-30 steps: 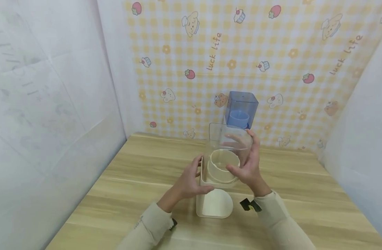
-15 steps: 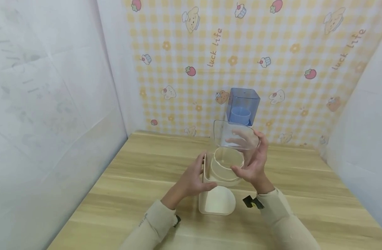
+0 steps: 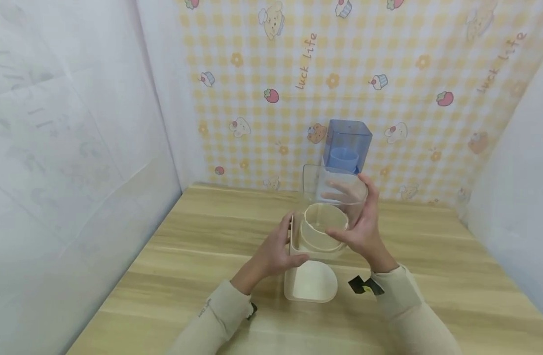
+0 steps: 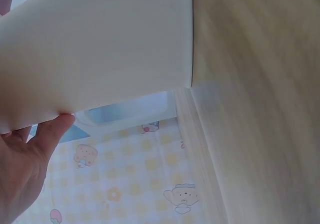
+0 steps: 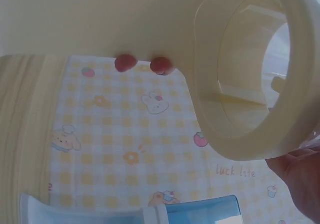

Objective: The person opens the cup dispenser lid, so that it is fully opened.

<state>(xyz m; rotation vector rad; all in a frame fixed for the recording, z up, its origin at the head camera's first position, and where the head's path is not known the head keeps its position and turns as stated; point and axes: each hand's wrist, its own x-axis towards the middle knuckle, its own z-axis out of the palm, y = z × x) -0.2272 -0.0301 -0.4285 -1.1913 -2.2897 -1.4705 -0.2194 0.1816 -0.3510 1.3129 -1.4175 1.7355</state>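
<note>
A cream plastic stand [image 3: 314,283] with a rounded base stands upright on the table, with a wide ring holder [image 3: 326,223] at its top. My left hand [image 3: 275,251] grips the stand's upper left side, thumb in front and fingers behind. In the left wrist view, fingers press the edge of its smooth cream body [image 4: 115,49]. My right hand [image 3: 364,227] holds a clear plastic cover [image 3: 313,182] at the top of the stand, its fingers showing through the plastic and its thumb by the ring. From the right wrist, the ring [image 5: 245,74] appears from below with an open middle.
Behind the cover, near the back wall, stands a similar white dispenser-like stand with a blue see-through cover [image 3: 362,140] and a blue ring inside. A yellow checked cloth [image 3: 235,108] hangs at the back. White panels [image 3: 76,148] flank the wood-patterned table [image 3: 187,236].
The head view has tilted down slightly. The clear cover and right hand shift a little to the right of the stand, then back over it. The left hand keeps its hold on the stand.
</note>
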